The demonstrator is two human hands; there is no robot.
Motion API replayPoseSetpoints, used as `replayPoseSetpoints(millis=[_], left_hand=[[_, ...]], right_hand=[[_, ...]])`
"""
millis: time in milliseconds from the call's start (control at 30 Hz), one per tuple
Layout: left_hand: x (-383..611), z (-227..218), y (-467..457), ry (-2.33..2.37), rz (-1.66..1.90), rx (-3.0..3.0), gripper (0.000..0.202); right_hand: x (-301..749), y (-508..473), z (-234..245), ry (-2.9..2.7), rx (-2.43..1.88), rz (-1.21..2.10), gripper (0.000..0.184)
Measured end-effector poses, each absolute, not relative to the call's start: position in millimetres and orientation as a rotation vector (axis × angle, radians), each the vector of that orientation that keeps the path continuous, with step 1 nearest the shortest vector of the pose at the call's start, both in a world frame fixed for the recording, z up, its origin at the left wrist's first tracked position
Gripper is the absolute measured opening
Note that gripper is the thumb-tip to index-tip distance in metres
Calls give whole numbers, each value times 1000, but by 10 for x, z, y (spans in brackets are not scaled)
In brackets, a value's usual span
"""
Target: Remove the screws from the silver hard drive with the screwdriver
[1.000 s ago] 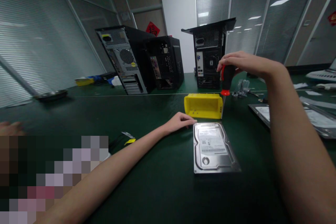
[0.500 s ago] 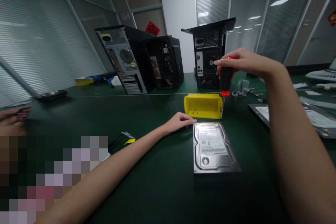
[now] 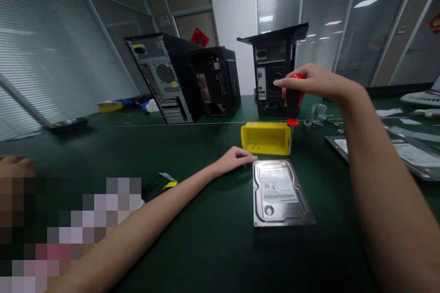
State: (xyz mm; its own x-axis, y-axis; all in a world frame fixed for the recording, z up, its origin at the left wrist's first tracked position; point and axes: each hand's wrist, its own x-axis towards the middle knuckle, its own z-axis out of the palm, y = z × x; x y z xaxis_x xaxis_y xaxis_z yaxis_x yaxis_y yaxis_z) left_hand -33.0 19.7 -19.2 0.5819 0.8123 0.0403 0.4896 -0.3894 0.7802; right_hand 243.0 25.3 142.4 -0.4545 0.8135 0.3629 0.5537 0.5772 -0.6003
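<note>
A silver hard drive (image 3: 275,192) lies label side up on the dark green table. At its far left corner, the thumb and fingers of my left hand (image 3: 234,159) grip the edge. My right hand (image 3: 305,80) is closed round the red and black handle of a screwdriver (image 3: 293,105), held upright. The screwdriver's shaft runs down to the drive's far right corner; the exact contact of its tip is too small to make out. Just behind the drive, a yellow plastic bin (image 3: 266,138) lies with its open side toward me, and a few tiny screws show inside.
Black computer cases (image 3: 172,78) stand along the back, one (image 3: 273,73) with a raised panel. More hard drives (image 3: 412,153) lie to the right, partly behind my forearm. A co-worker's hand (image 3: 17,166) is at the left edge. Cables with a yellow tag (image 3: 169,185) lie near my left forearm.
My right hand and the screwdriver handle have shifted slightly left, the shaft now nearer vertical. My left hand and the hard drive stay put. The co-worker's hand has drawn back at the left.
</note>
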Motion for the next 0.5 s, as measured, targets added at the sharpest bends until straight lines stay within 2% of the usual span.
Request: replayPoseSetpoints(millis=[200, 367, 500], left_hand=[[-323, -163, 176, 1029, 544, 2066, 38], [-318, -156, 166, 1038, 544, 2071, 37], [-315, -150, 158, 1054, 551, 2075, 36]], right_hand=[[2372, 276, 1396, -2112, -1082, 634, 46], [2360, 283, 1391, -2099, -1073, 672, 36], [2375, 280, 1389, -2120, -1059, 671, 36]])
